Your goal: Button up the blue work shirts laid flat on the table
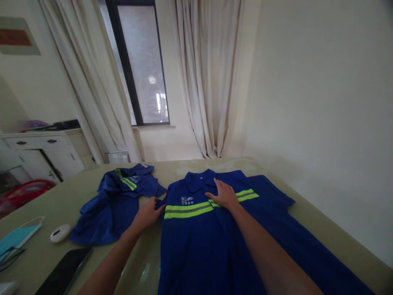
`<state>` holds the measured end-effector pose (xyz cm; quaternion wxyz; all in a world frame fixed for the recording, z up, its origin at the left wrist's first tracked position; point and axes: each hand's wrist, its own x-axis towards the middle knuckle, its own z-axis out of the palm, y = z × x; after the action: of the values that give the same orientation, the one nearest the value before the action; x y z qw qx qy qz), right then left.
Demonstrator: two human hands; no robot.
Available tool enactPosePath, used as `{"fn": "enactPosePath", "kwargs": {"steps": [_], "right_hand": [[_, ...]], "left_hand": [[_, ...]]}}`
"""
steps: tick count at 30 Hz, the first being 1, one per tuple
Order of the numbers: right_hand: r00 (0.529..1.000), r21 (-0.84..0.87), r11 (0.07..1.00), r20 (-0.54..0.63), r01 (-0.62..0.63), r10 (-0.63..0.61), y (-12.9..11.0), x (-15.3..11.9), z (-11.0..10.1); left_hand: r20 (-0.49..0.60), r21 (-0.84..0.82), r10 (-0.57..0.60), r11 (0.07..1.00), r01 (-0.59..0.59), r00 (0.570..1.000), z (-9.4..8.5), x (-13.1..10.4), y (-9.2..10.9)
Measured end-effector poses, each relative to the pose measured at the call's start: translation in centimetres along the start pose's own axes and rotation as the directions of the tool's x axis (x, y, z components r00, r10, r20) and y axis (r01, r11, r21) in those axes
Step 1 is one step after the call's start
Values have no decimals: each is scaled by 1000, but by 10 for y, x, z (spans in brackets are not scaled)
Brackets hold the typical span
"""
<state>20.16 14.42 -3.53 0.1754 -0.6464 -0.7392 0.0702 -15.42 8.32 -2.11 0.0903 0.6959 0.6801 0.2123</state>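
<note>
A blue work shirt (190,237) with a collar, a white chest logo and a yellow-green reflective band lies spread on the table (144,254). At its left sleeve, my left hand (148,214) has its fingers closed on the blue cloth. My right hand (225,194) rests on the upper front near the collar, fingers spread. More blue cloth (276,217) extends from beneath the shirt to the right. A second blue garment (107,213) with a similar band lies crumpled left of my left hand.
A black phone (64,272), a white rounded case (60,233) and a light-blue face mask (18,238) lie at the table's left. Beyond stand a white cabinet (58,151) and a red basin (27,192). A wall (322,123) borders the right side.
</note>
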Motion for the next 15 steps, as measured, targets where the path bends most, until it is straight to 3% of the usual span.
{"fn": "enactPosePath", "kwargs": {"steps": [2, 4, 8, 10, 12, 14, 15], "right_hand": [[1000, 1, 1000, -1, -3, 3, 1, 0, 1], [1000, 2, 1000, -5, -20, 20, 1, 0, 3], [998, -5, 998, 10, -65, 65, 0, 1, 6], [995, -15, 995, 21, -96, 96, -2, 1, 6], [991, -25, 991, 28, -129, 129, -4, 1, 7], [987, -34, 987, 37, -156, 157, -6, 1, 6], [985, -38, 985, 38, -168, 169, -6, 0, 6]], "left_hand": [[69, -25, 33, 999, -32, 997, -16, 5, -2], [58, -25, 43, 999, -42, 997, -46, 15, -7], [-190, -7, -103, 995, 104, 976, -98, 32, -25], [-186, -233, -313, 935, 268, 931, -104, 32, -31], [-108, -478, -526, 771, 420, 843, -97, 28, -36], [-109, -595, -639, 656, 465, 762, -87, 23, -40], [-146, -612, -657, 647, 454, 740, -83, 20, -42]]}}
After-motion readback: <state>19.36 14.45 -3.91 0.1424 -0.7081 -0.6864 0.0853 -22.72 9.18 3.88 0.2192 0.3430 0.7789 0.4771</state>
